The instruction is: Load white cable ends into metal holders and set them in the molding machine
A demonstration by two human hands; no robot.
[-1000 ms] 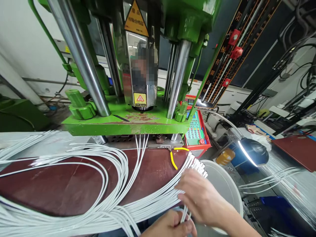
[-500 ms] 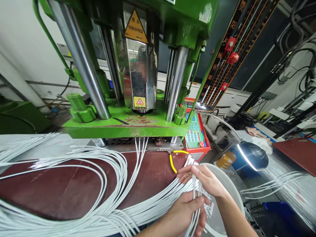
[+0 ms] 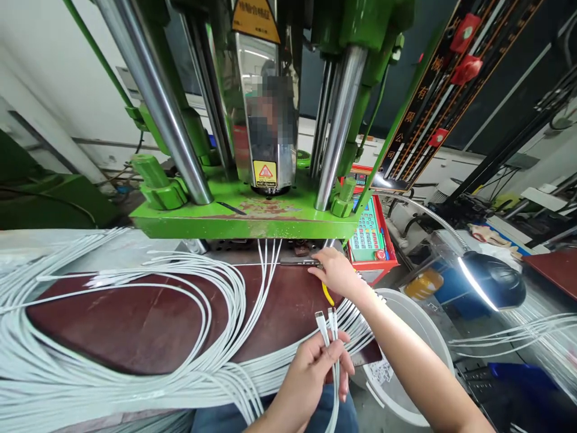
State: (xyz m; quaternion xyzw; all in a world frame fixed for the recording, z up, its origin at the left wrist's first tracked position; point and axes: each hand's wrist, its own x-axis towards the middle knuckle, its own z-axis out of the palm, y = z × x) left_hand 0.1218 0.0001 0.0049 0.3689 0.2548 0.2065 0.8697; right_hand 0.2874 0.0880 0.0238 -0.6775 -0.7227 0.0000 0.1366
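Note:
My left hand (image 3: 318,361) is closed around a few white cables (image 3: 334,385), low in front of the bench. Their flat white plug ends (image 3: 321,322) with metal tips point up above my fingers. My right hand (image 3: 336,273) reaches to the front edge of the press bed, thumb and fingers apart, beside a thin dark metal strip (image 3: 297,262). Below that hand shows one yellow handle (image 3: 327,294) of a hand tool; my hand covers the rest of it. Whether my fingertips touch the tool or the strip is not clear.
A green press (image 3: 247,225) stands ahead, with cables running under it. Coiled white cables (image 3: 225,288) lie on the brown board (image 3: 135,337). At right are a red-framed control panel (image 3: 367,231), a whitish bin (image 3: 433,343) holding small white pieces, and a lamp (image 3: 493,282).
My right hand has left the cable ends and moved up and forward to the bed edge. My left hand, still holding cables, has shifted left. The view has turned slightly downward.

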